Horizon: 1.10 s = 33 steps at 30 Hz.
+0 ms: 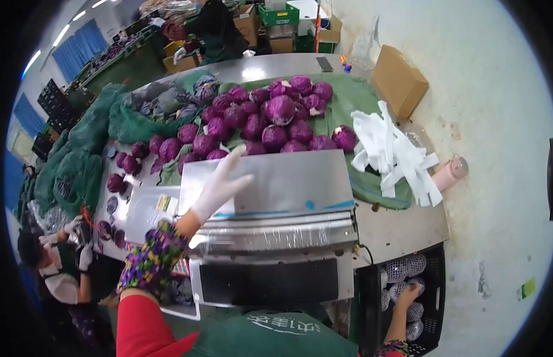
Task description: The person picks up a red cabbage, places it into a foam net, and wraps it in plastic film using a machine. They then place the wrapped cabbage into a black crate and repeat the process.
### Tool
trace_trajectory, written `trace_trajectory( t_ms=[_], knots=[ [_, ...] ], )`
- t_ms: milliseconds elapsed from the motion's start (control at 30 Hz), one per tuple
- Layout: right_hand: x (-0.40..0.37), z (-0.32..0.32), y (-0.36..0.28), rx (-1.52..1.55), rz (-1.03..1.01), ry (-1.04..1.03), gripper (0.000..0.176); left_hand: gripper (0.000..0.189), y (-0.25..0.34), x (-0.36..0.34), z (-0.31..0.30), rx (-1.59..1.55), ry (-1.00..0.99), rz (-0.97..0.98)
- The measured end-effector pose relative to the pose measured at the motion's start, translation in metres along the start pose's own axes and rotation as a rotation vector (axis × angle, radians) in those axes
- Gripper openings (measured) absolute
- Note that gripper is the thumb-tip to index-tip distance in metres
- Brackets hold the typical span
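My left hand (223, 183), in a white glove, reaches over the metal top of a film wrapping machine (276, 184) with its fingers spread and nothing in them. Just beyond its fingertips lies a heap of purple cabbages (280, 110). Low at the right, my right hand (405, 296) is down in a black crate (436, 309). Its fingers curve round a ball in white netting (415, 287), partly hidden by the hand. Several similar netted balls (414, 312) lie around it in the crate. Clear film (276, 239) stretches along the machine's roller, above a dark plate (269, 282).
White foam strips (389, 149) lie right of the cabbages, near a pink bottle (450, 174) and a cardboard box (399, 81) by the wall. Green net sacks (74, 157) bulge at the left. A co-worker (65, 268) stands lower left; another person (214, 33) is at the back.
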State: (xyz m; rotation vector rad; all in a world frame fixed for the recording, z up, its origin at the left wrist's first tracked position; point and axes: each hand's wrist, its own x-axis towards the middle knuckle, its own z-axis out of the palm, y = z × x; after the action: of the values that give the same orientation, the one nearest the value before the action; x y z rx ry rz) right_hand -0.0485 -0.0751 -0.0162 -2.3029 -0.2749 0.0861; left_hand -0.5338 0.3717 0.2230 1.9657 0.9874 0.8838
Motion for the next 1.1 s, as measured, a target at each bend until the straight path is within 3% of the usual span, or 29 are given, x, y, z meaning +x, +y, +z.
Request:
trace_trajectory(
  t_ms=[33, 67, 133, 200, 267, 333, 400, 467, 533, 567, 600, 667, 700, 767, 833, 867, 933, 1000, 1067, 1100],
  knots=[
    [0.002, -0.003, -0.036, 0.111, -0.078, -0.003, 0.038, 0.077, -0.017, 0.035, -0.002, 0.157, 0.023, 0.117],
    [0.002, -0.005, -0.072, 0.108, -0.079, 0.023, 0.038, 0.089, -0.027, 0.067, 0.004, 0.177, 0.037, 0.091],
    [0.0, -0.002, -0.148, 0.153, -0.305, -0.062, 0.029, 0.105, -0.053, 0.13, 0.024, 0.369, 0.103, -0.025],
    [0.008, 0.009, -0.216, 0.005, -0.385, -0.169, 0.021, 0.11, -0.06, 0.184, 0.046, 0.519, 0.143, -0.07],
    [0.006, 0.036, -0.293, 0.179, -0.421, -0.313, 0.016, 0.114, -0.068, 0.229, 0.068, 0.539, 0.19, -0.212],
    [0.022, 0.079, -0.349, 0.217, -0.585, -0.395, 0.015, 0.109, -0.08, 0.262, 0.086, 0.569, 0.258, -0.306],
    [0.041, 0.128, -0.402, 0.151, -0.76, -0.419, 0.015, 0.1, -0.121, 0.283, 0.095, 0.405, 0.235, -0.294],
    [0.074, 0.187, -0.433, 0.14, -0.939, -0.41, 0.017, 0.095, -0.132, 0.287, 0.097, 0.458, 0.262, -0.299],
    [0.108, 0.252, -0.46, 0.097, -1.14, -0.312, 0.024, 0.092, -0.161, 0.286, 0.086, 0.084, 0.272, -0.236],
    [0.125, 0.278, -0.471, -0.011, -1.209, -0.204, 0.03, 0.086, -0.131, 0.267, 0.074, -0.251, 0.254, -0.297],
    [0.14, 0.302, -0.478, -0.149, -1.245, -0.073, 0.039, 0.078, -0.1, 0.245, 0.056, -0.352, 0.242, -0.333],
    [0.157, 0.326, -0.495, -0.34, -1.145, -0.07, 0.056, 0.075, -0.053, 0.198, 0.007, -0.264, 0.166, -0.243],
    [0.164, 0.337, -0.496, -0.414, -1.085, -0.11, 0.055, 0.075, -0.035, 0.173, -0.017, -0.152, 0.181, -0.152],
    [0.17, 0.347, -0.497, -0.675, -1.015, -0.188, 0.03, 0.076, -0.013, 0.114, -0.065, 0.163, 0.235, -0.093],
    [0.16, 0.337, -0.505, -0.535, -1.077, -0.143, 0.02, 0.08, -0.012, 0.053, -0.107, 0.471, 0.309, -0.107],
    [0.155, 0.329, -0.505, -0.455, -1.204, -0.033, 0.019, 0.08, -0.01, 0.024, -0.123, 0.641, 0.316, -0.128],
    [0.147, 0.295, -0.517, -0.376, -1.295, -0.071, 0.019, 0.082, -0.011, -0.032, -0.143, 0.873, 0.302, -0.275],
    [0.175, 0.272, -0.514, -0.072, -1.501, 0.011, 0.031, 0.085, -0.036, -0.085, -0.159, 0.986, 0.29, -0.322],
    [0.109, 0.184, -0.552, -0.204, -1.617, 0.201, 0.036, 0.085, -0.047, -0.121, -0.162, 0.938, 0.223, -0.463],
    [0.094, 0.153, -0.563, -0.123, -1.702, 0.257, 0.033, 0.085, -0.059, -0.139, -0.162, 0.976, 0.252, -0.409]
  ],
)
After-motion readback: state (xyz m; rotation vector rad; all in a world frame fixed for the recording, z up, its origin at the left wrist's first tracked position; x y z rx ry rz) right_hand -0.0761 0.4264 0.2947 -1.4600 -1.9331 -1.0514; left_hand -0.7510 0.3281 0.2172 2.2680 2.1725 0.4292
